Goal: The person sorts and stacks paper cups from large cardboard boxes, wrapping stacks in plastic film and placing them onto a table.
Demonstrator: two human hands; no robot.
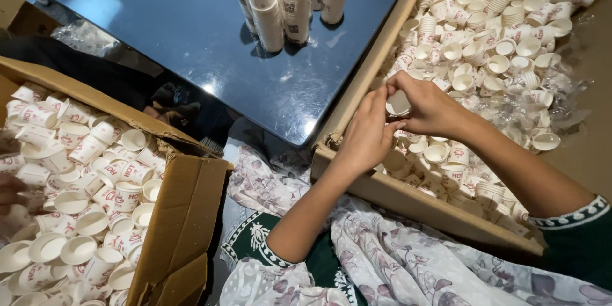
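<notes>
Head view: The left hand [368,135] and right hand [428,107] meet over the near edge of the right cardboard box [408,199]. Both grips are closed around one small white paper cup [398,103], held just above the loose cups in that box. Left of this box, cup stacks [288,0] stand on the table [159,25]. Beyond the table lies a second box [178,217] of cups.
</notes>
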